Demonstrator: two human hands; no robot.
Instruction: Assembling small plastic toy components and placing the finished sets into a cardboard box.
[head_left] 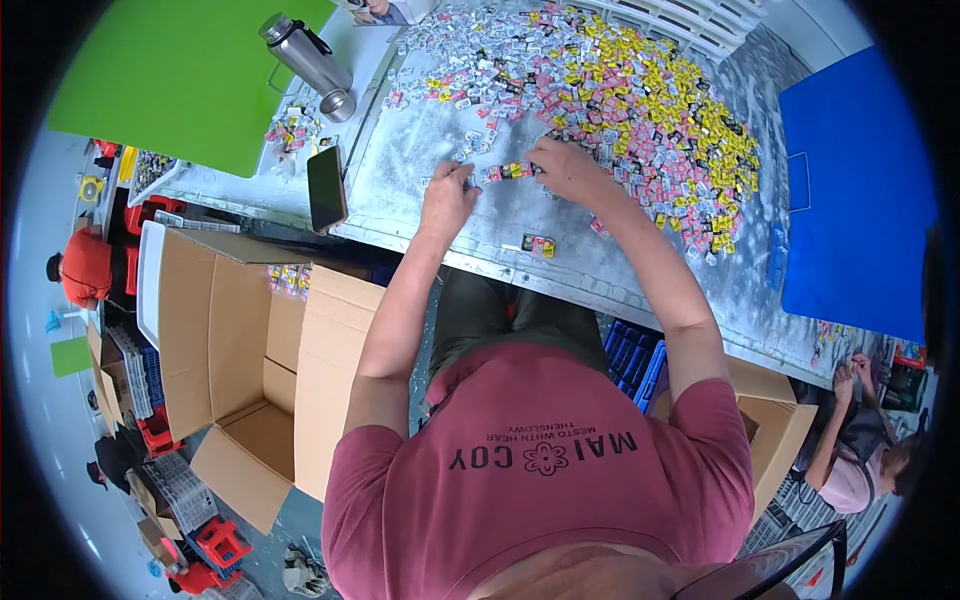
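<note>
A short row of small flat plastic pieces (508,172), pink, yellow, black and white, lies on the metal table between my hands. My left hand (450,200) is at the row's left end, its fingers curled in; what they hold, if anything, is too small to make out. At the right end, the fingertips of my right hand (568,168) close on the last pieces of the row. Beyond my hands spreads a wide heap of similar small pieces (640,110), whitish at left, yellow and pink at right. A small joined group of pieces (538,245) lies near the table's front edge.
On the left stand a steel flask (305,60), its cup (337,105) and a phone (326,188). An open cardboard box (235,350) is below the table's left side, another box (775,420) at right. A blue panel (855,200) rises at right; a co-worker (865,460) sits beyond.
</note>
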